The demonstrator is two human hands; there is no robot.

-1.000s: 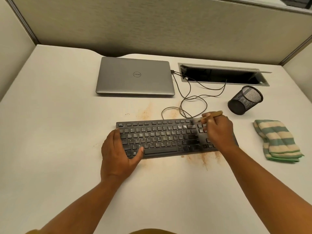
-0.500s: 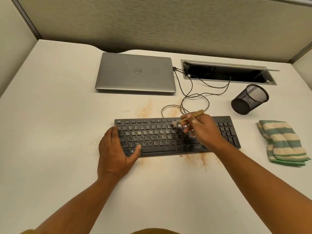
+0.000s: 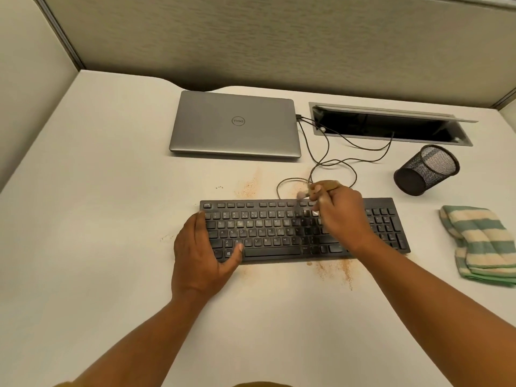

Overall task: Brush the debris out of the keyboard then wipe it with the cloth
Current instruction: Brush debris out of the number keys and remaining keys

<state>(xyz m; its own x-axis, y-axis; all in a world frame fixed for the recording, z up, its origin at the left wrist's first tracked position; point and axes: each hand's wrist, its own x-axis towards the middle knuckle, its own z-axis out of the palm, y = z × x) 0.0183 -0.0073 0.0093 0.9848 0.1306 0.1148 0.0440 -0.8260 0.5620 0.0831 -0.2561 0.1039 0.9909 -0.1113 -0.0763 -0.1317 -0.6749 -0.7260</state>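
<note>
A black keyboard (image 3: 268,230) lies flat on the desk in front of me, dusted with pale specks. My left hand (image 3: 205,252) rests on its left end, fingers fairly straight along the edge and thumb on the bottom row. My right hand (image 3: 339,216) grips a small wooden-handled brush (image 3: 325,187) over the upper right part of the letter keys; the bristles are blurred at the top row. Orange-brown debris (image 3: 339,270) lies on the desk below and above the keyboard. A folded green-and-cream striped cloth (image 3: 480,244) sits to the right.
A shut silver laptop (image 3: 234,125) lies behind the keyboard, with cables (image 3: 335,163) looping to an open cable tray (image 3: 391,125). A black mesh pen cup (image 3: 427,169) lies tipped on its side at the right. Partition walls (image 3: 279,43) enclose the desk.
My right hand with the brush swept left across the keys, then back to the right and up to the top row. My left hand stayed on the keyboard's left end.
</note>
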